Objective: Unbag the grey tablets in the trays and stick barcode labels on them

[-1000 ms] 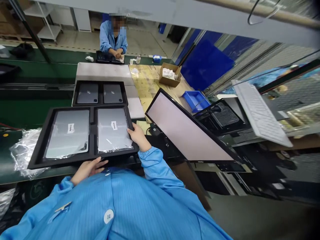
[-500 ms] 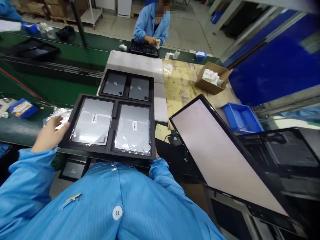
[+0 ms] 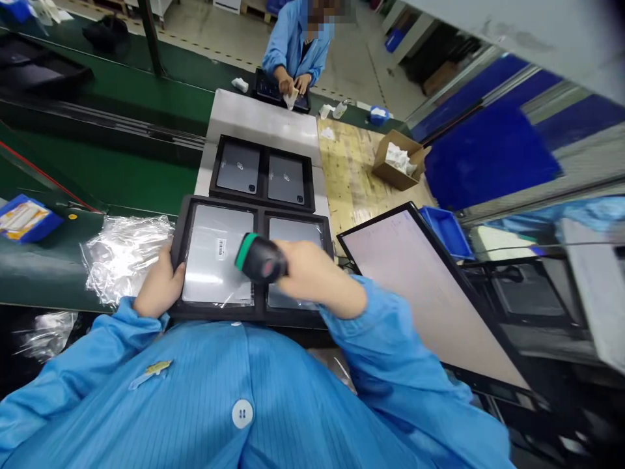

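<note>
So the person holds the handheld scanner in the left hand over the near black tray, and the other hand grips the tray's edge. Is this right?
Not quite: the head view shows the scanner in the right hand, not the left. It is held over the near black tray, and the left hand grips the tray's left edge.
</note>
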Demonstrator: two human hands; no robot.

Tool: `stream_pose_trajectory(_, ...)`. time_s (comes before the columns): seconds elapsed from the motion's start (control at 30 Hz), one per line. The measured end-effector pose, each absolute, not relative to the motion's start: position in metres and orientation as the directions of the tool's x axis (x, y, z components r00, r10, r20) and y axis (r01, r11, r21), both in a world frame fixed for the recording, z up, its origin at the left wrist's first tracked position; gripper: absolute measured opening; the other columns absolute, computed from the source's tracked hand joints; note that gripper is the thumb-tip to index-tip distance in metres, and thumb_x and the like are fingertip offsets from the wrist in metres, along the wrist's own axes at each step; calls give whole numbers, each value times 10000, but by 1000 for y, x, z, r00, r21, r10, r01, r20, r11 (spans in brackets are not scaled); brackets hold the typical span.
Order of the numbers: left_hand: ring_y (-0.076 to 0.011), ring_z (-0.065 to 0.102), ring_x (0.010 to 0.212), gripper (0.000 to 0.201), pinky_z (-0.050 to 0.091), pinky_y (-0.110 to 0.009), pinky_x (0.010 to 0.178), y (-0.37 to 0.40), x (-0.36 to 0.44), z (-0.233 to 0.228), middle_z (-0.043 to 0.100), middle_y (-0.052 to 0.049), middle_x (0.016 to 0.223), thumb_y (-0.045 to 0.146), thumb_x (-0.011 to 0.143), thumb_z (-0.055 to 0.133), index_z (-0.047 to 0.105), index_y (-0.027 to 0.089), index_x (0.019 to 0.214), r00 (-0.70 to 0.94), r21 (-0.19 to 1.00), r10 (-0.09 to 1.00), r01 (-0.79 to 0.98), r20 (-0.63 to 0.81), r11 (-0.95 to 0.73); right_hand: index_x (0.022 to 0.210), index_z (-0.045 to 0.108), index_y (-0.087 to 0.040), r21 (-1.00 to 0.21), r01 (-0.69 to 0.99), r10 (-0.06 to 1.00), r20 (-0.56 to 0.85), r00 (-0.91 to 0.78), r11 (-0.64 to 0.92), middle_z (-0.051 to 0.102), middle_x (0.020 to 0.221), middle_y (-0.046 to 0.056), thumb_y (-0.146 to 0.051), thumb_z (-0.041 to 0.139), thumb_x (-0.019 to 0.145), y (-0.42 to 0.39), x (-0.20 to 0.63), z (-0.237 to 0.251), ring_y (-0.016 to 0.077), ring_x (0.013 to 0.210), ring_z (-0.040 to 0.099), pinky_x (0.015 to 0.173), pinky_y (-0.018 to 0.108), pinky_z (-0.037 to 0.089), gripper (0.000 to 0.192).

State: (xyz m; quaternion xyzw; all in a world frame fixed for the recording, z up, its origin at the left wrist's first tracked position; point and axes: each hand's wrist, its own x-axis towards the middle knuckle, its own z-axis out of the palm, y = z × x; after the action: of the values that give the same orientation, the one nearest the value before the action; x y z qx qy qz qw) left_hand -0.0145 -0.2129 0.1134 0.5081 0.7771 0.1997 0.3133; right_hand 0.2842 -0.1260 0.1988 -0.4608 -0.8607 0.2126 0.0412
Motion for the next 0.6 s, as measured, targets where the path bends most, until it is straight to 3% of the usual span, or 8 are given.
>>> stream_pose_trajectory(0.07,-401,566,1361,747,460,-550,1146,-214,-18,107,501,-242,1541,381,921,429,291,62,1582,-259,691,923,612,-284,384,1065,715,-181,-351,761,744,-216,-632,545,727,842,80,-136,711,763,-119,248,202,284,823,698,772,373,500,305)
stream_pose_trajectory(0.2,-402,526,1407,788,433,-554,1174,-215,-23,99,440,-267,1579,413,938,419,231,38,1605,-184,750,935,560,-302,352,948,737,-196,-344,820,756,-334,-562,457,705,770,70,-65,709,677,-96,212,191,275,779,667,781,380,470,302)
stream_pose_trajectory(0.33,-415,554,1372,796,457,-564,1142,-213,-26,99,434,-293,1566,408,943,423,205,19,1603,-141,771,939,539,-315,339,859,732,-215,-337,817,700,-423,-575,467,673,708,35,-59,677,630,-84,207,183,234,697,630,698,341,447,282)
stream_pose_trajectory(0.5,-425,552,1367,790,442,-577,1150,-210,-25,103,436,-288,1563,396,946,424,203,32,1612,-152,755,923,535,-355,379,885,747,-206,-298,811,702,-406,-584,503,686,728,30,-55,665,653,-85,207,187,213,670,618,665,316,423,289)
stream_pose_trajectory(0.6,-429,529,1389,790,427,-574,1167,-210,-24,105,437,-282,1563,396,947,425,205,33,1614,-180,740,917,545,-356,394,904,756,-204,-335,783,689,-374,-622,525,704,750,24,-34,676,670,-91,216,200,210,686,627,667,303,424,300)
